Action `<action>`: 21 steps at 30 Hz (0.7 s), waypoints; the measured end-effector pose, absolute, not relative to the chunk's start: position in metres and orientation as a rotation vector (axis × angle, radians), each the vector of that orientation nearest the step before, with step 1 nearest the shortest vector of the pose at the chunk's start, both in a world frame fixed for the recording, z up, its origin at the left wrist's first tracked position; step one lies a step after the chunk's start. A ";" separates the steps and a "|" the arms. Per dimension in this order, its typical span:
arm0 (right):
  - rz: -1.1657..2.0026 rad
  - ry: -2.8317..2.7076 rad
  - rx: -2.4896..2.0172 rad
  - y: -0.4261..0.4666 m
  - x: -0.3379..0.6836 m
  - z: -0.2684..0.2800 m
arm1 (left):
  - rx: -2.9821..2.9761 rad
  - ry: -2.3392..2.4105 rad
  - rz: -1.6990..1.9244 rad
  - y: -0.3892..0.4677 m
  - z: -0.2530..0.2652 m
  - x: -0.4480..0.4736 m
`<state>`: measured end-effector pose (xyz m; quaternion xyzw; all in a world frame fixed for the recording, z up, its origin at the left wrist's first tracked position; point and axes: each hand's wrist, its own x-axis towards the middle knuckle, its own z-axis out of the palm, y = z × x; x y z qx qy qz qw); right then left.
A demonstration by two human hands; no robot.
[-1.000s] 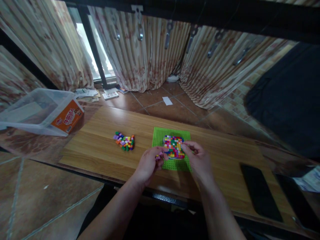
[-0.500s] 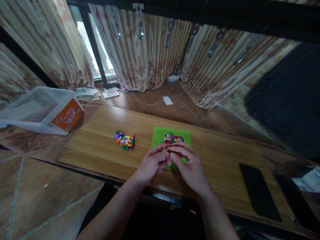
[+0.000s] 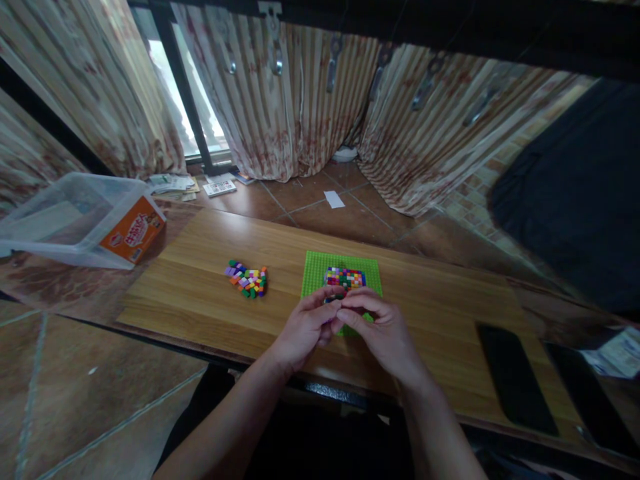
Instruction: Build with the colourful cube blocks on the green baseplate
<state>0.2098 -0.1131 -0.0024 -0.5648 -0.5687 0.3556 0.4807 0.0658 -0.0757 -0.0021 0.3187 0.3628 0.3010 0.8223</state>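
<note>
My left hand and my right hand meet over the near part of a green baseplate. The fingertips of both are pinched together, and what sits between them is mostly hidden; only a small dark and purplish bit shows at the left fingers. Just beyond the fingertips, a block of multicoloured toy bricks is set on the baseplate, its near side covered by my hands. To the left, a loose heap of small coloured bricks lies on the wooden table.
A clear plastic bin with an orange label stands at the table's left end. A black phone-like slab lies on the right, with another dark flat object beyond it. Curtains hang behind, and papers lie on the floor.
My fingertips have drawn closer together, and the pinkish piece seen earlier between them is now mostly covered. The view has shifted slightly.
</note>
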 end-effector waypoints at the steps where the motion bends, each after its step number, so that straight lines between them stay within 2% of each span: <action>1: 0.921 -1.379 -1.365 -0.114 0.210 -0.001 | 0.680 0.770 0.643 -0.076 -0.003 0.066; 5: 1.059 -1.329 -1.358 -0.115 0.213 0.001 | 0.698 0.769 0.673 -0.076 -0.004 0.067; 13: 0.777 -1.131 -1.584 -0.115 0.238 -0.009 | 0.708 0.944 0.808 -0.069 -0.007 0.065; 21: 0.598 -1.314 -1.764 -0.113 0.241 -0.018 | 0.733 0.974 0.811 -0.068 -0.006 0.065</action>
